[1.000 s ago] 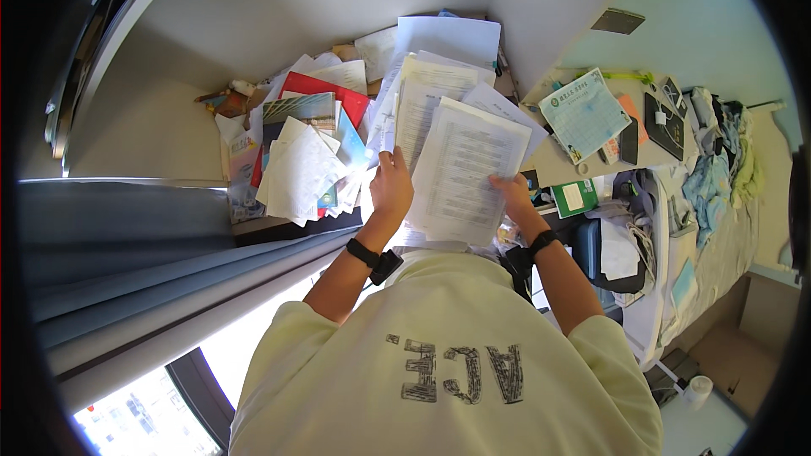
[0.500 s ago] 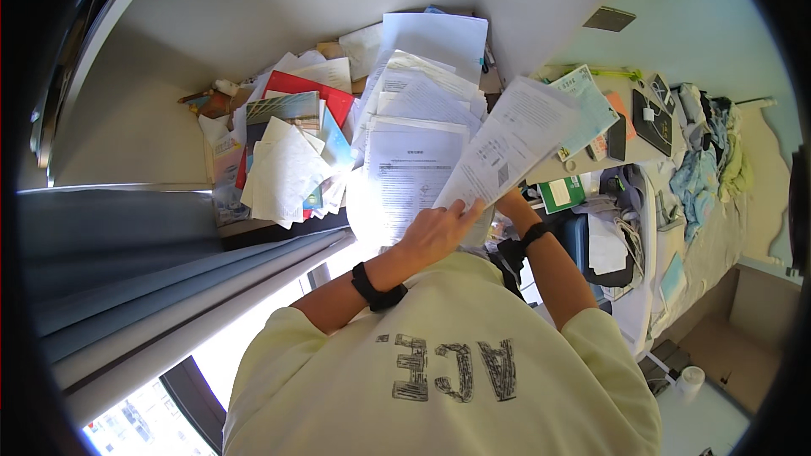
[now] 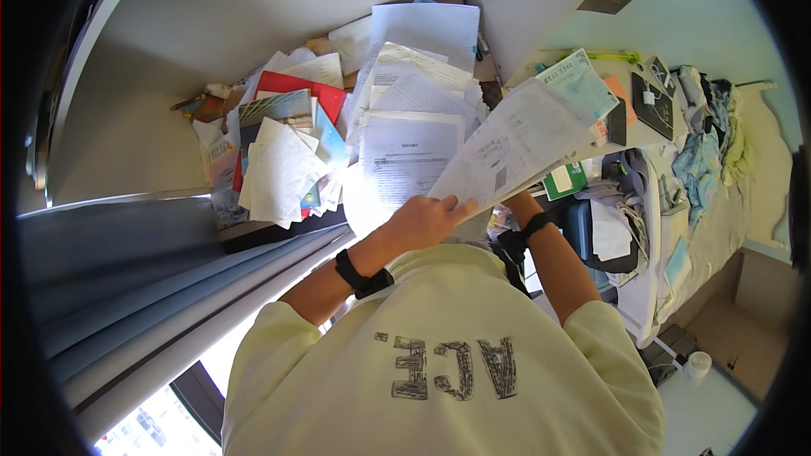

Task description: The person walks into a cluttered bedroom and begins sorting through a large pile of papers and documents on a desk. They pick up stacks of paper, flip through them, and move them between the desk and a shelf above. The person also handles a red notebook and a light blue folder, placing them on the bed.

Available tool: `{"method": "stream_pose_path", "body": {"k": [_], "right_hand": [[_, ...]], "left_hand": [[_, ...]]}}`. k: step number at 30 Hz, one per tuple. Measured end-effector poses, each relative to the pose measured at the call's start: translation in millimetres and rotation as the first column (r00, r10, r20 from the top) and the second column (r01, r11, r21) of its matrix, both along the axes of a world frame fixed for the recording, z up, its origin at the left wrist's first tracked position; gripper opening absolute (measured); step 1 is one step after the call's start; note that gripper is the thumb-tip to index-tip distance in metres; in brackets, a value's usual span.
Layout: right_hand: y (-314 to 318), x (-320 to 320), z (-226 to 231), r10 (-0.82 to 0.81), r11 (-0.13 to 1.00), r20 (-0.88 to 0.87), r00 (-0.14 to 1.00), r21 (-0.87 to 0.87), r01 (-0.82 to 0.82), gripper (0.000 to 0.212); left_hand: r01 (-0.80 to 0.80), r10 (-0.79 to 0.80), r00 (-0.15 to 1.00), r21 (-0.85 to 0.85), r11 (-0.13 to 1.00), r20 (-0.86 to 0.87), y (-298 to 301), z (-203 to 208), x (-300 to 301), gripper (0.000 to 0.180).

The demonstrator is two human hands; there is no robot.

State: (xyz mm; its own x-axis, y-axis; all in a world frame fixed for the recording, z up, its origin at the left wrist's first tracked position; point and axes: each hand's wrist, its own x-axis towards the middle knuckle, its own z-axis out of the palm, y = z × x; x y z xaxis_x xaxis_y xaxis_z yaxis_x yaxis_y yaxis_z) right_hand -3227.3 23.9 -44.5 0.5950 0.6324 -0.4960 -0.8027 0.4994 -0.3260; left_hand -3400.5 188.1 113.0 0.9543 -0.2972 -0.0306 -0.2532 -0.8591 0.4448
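A thin sheaf of printed sheets [image 3: 515, 139] slants up to the right, held above the desk. My left hand [image 3: 429, 221] grips its lower left corner, with fingertips on the top page. Under the sheaf's lower right edge is my right hand [image 3: 518, 202], holding it from below; the sheets hide its fingers. To the left of the sheaf lies a tall pile of printed papers [image 3: 411, 156], fanned out toward the wall. Black bands circle both of my wrists.
Left of the pile sit a red folder [image 3: 291, 83], loose cream papers [image 3: 283, 165] and booklets. On the right are a pale blue printed sheet [image 3: 581, 84], a dark phone [image 3: 617, 122], a green booklet [image 3: 566, 181] and heaped clothes [image 3: 697, 160]. A grey-blue curtain [image 3: 169, 274] hangs at left.
The sheaf has tilted further to the right and its pages lie closer together. My left hand has shifted slightly, its fingers now bunched at the sheaf's corner. The whole view has shifted a little.
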Motion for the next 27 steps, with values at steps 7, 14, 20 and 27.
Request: {"method": "stream_pose_path", "body": {"k": [7,14,20,27], "right_hand": [[4,-2,43,0.506,0.817,0.463,0.728,-0.527,-0.232,0.036],[30,-17,42,0.523,0.816,0.620,0.585,-0.563,-0.132,0.036],[43,-16,58,0.372,0.882,0.501,0.781,-0.453,-0.130,0.044],[41,11,134,0.234,0.963,0.614,0.754,-0.253,-0.093,0.041]], "left_hand": [[-0.627,0.456,0.757,-0.717,0.305,-0.468,79,-74,-22,0.054],[-0.823,0.619,0.489,-0.560,0.093,-0.615,91,-87,1,0.058],[-0.675,0.677,0.672,-0.625,0.392,-0.302,91,-62,1,0.051],[-0.440,0.596,0.781,-0.842,0.312,-0.187,95,24,-5,0.045]]}}
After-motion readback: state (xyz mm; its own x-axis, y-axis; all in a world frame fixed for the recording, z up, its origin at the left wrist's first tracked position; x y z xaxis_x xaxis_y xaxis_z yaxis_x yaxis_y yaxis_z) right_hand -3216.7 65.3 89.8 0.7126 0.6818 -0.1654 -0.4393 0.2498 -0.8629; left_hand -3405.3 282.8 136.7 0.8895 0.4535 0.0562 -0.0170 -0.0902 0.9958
